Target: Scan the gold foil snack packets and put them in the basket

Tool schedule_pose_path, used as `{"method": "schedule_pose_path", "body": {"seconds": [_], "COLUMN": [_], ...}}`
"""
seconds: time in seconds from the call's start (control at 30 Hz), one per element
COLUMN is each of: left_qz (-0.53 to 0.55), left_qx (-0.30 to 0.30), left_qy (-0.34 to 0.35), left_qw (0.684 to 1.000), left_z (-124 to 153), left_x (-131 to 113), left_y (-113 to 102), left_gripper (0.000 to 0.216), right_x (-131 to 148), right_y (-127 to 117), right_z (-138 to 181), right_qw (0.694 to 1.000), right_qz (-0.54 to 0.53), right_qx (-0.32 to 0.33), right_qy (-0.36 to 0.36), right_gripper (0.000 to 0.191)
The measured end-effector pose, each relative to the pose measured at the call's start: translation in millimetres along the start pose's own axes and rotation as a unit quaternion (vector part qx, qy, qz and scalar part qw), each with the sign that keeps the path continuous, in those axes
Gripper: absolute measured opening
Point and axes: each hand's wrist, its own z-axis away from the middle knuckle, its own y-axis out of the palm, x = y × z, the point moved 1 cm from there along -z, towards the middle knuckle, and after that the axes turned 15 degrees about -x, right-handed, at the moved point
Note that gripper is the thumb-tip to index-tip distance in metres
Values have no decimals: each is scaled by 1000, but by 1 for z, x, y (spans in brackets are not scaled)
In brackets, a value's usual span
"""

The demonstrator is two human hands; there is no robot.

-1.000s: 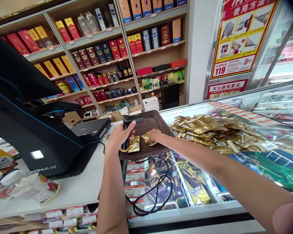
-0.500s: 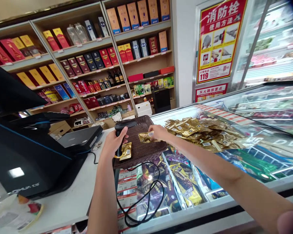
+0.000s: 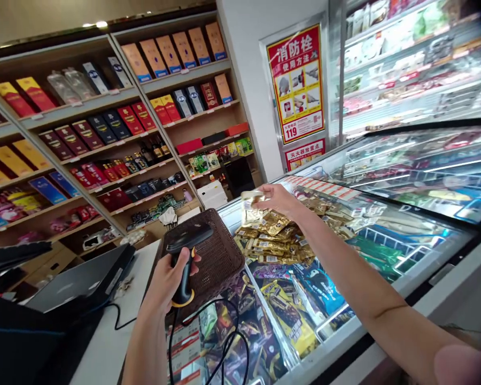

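Head view: I see the left hand (image 3: 166, 283) gripping a scanner (image 3: 189, 238), the right hand (image 3: 279, 199) pinching a gold packet (image 3: 250, 210).

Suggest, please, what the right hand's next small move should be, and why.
Probably lower the right hand and release the gold packet onto the pile of gold packets: it is pinched there, seemingly over the pile's edge, while the left hand grips the scanner.

Bare at the left hand (image 3: 166, 280) and right hand (image 3: 278, 199), likewise along both forearms (image 3: 336, 256). Creased by one thin line near the right elbow (image 3: 390, 310). Overlapped higher up by a rounded, blurred patch (image 3: 460, 366), unidentifiable.
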Motion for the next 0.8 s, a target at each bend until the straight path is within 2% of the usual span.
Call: {"method": "schedule_pose_path", "body": {"seconds": [0.1, 0.23, 0.33, 0.47, 0.8], "left_qz": [-24, -51, -93, -142, -128], "left_qx": [8, 25, 38, 41, 34], "left_qy": [2, 27, 63, 89, 93], "left_qw": [1000, 998, 993, 985, 987], "left_z": [1, 2, 6, 9, 14], "left_x": [2, 6, 5, 2, -3], "left_y": [8, 20, 25, 24, 23], "left_gripper": [58, 59, 52, 49, 50], "right_x": [-11, -28, -35, -34, -38], "right_y": [3, 7, 7, 7, 11], "right_z": [-4, -8, -9, -8, -9], "right_qw": [998, 995, 985, 978, 967], "right_qz": [-57, 80, 161, 204, 250], "right_qx": [8, -39, -46, -38, -54], "right_qy": [37, 36, 28, 17, 3], "right_gripper": [37, 28, 26, 28, 25]}}
